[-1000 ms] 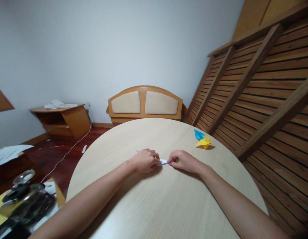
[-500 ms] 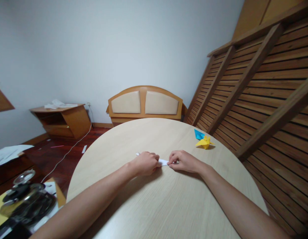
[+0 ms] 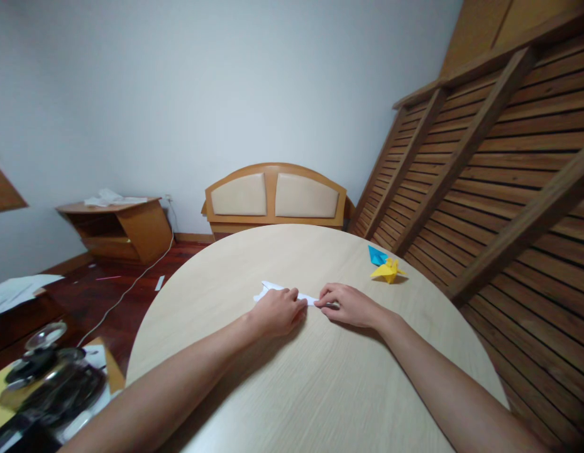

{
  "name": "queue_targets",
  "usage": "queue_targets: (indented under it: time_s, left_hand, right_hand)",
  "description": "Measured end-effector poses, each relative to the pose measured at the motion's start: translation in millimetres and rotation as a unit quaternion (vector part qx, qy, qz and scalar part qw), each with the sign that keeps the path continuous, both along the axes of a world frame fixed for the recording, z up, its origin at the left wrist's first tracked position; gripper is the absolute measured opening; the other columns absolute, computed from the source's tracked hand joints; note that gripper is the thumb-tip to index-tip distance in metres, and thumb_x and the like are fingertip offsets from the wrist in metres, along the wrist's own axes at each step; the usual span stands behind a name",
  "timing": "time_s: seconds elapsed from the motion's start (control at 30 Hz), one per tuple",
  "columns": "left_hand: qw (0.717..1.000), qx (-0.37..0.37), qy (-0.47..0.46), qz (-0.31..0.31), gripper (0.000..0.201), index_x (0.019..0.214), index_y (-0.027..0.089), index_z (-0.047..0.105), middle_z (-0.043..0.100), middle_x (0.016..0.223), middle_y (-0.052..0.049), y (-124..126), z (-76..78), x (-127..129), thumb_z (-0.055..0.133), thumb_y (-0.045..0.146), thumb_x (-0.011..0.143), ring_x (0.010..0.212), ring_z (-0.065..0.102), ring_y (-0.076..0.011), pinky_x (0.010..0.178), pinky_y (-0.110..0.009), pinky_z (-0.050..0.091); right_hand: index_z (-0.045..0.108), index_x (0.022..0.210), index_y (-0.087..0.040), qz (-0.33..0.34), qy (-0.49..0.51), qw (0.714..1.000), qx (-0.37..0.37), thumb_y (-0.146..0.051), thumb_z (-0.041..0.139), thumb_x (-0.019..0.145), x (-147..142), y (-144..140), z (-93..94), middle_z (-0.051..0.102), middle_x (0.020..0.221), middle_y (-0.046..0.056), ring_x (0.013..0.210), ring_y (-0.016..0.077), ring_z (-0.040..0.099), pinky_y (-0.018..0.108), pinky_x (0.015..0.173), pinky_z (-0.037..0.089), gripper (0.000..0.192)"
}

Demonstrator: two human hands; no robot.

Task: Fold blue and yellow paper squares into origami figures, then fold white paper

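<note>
A narrow piece of folded white paper [image 3: 309,301] lies on the round table between my hands. Its wider, split end shows beyond the left wrist, and its slim end points right. My left hand [image 3: 281,309] rests over the middle of the paper, fingers curled and pressing on it, which hides that part. At the slim end, my right hand [image 3: 344,304] pinches the paper between thumb and fingers. Farther right stand a yellow origami bird [image 3: 388,271] and a blue folded paper piece [image 3: 377,255], both apart from my hands.
The pale round table [image 3: 348,390] fills the foreground. A slatted wooden panel [image 3: 499,163] leans along the right. Behind the table stands a padded headboard [image 3: 275,194]. A low cabinet [image 3: 141,233] and a glass pot [image 3: 60,384] are at left, with a white cord [image 3: 131,286] across the floor.
My left hand has shifted slightly, and more of the white paper's split left end now shows. My right hand stays at the slim end, nearly unmoved.
</note>
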State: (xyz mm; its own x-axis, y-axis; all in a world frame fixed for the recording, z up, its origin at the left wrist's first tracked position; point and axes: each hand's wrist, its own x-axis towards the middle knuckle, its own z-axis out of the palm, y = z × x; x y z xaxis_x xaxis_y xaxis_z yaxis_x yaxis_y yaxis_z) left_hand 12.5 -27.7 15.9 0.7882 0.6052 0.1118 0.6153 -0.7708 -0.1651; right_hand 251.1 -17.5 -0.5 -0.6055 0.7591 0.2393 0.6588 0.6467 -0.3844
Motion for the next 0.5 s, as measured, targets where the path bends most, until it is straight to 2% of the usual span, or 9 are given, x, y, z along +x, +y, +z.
queue_targets:
  time_s: [0.1,0.23,0.5]
  left_hand:
    - [1.000,0.002,-0.023,0.000,0.034,0.119,0.022,0.061,0.062,0.102,-0.012,1.1,-4.6,-1.4,0.039,0.039,0.099,0.088,0.063,-0.0264,0.071,-0.037,0.051]
    - [1.000,0.001,-0.027,0.012,0.039,0.121,0.023,0.060,0.061,0.106,-0.013,1.8,-9.0,-1.5,0.036,0.045,0.100,0.094,0.060,-0.0289,0.071,-0.038,0.051]
    - [1.000,-0.007,-0.019,0.011,0.042,0.126,0.023,0.057,0.060,0.110,-0.014,0.4,-8.5,0.3,0.035,0.046,0.100,0.095,0.059,-0.0296,0.069,-0.038,0.051]
  right_hand:
    - [0.077,0.105,-0.023,0.007,-0.009,1.000,0.009,-0.016,0.059,0.081,0.9,1.0,-0.4,0.071,0.106,0.007,0.095,0.0197,0.064,0.028,0.087,0.046,0.031]
    - [0.078,0.100,-0.023,0.007,-0.021,1.000,0.002,-0.014,0.059,0.078,5.2,2.6,1.7,0.073,0.105,0.006,0.095,0.0207,0.065,0.029,0.088,0.045,0.031]
    - [0.081,0.088,-0.025,-0.009,-0.066,0.998,0.008,-0.021,0.063,0.075,22.1,1.9,13.1,0.075,0.097,0.004,0.087,0.0218,0.066,0.029,0.080,0.045,0.022]
